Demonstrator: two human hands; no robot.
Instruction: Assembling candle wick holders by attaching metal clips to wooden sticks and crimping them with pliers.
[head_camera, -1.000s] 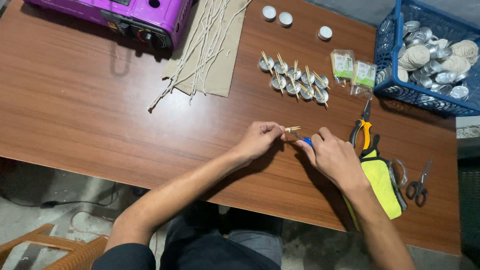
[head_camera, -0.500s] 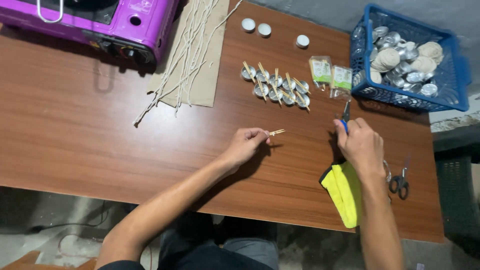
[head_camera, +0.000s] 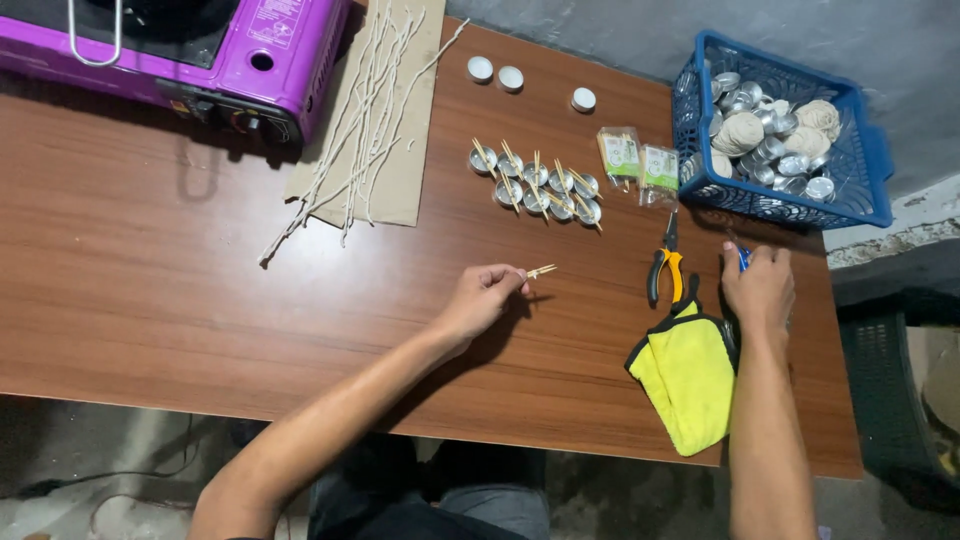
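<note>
Your left hand (head_camera: 480, 298) is resting on the wooden surface (head_camera: 150, 280), its fingers (head_camera: 508, 280) pressed together and pinching a small bundle of wooden sticks (head_camera: 541, 270) whose tips are poking out to the right of them. Your right hand (head_camera: 758, 290) is lying well apart from the left, fingers curled around a small blue object (head_camera: 744, 258) that is peeking out above them; what it is cannot be told. Just left of those fingers, yellow-handled pliers (head_camera: 664, 268) are lying on the surface, and a yellow cloth (head_camera: 690, 375) is sitting below them, beside your wrist. Beyond your left fingers, a cluster of small metal cups with sticks (head_camera: 535, 182) is standing. Above your right fingers, a blue basket (head_camera: 870, 170) is holding more metal cups.
</note>
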